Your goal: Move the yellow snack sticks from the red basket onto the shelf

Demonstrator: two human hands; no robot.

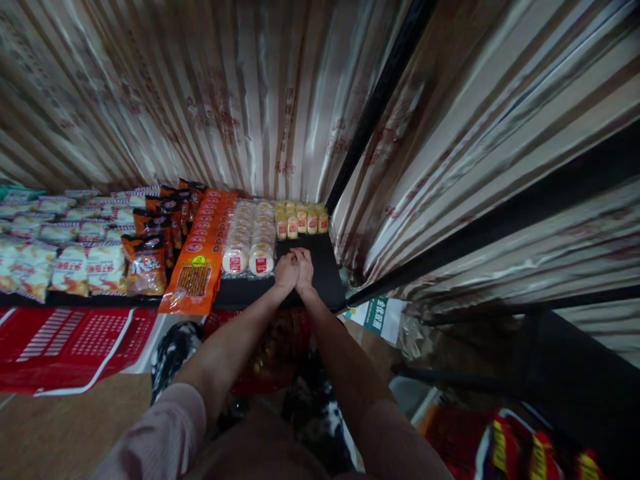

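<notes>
My left hand (287, 271) and my right hand (304, 264) are side by side and touching, over the right end of a black shelf (327, 267). Fingers on both are curled together, and whatever they hold, if anything, is hidden. Just beyond them stand several small yellow packets (302, 221) with red labels, in rows at the shelf's back corner. Left of my hands lie two rows of round, clear-wrapped pastries (261, 260) with red labels. Beside those is a row of overlapping flat orange snack packs (195, 257).
Dark orange bags (145, 267) and white snack bags (107, 267) fill the shelf further left. Red baskets (75, 343) stand below its front edge. Black frame posts (383, 100) and hanging printed sheeting (250, 87) close off the back and right. Red-yellow packages (540, 453) lie at lower right.
</notes>
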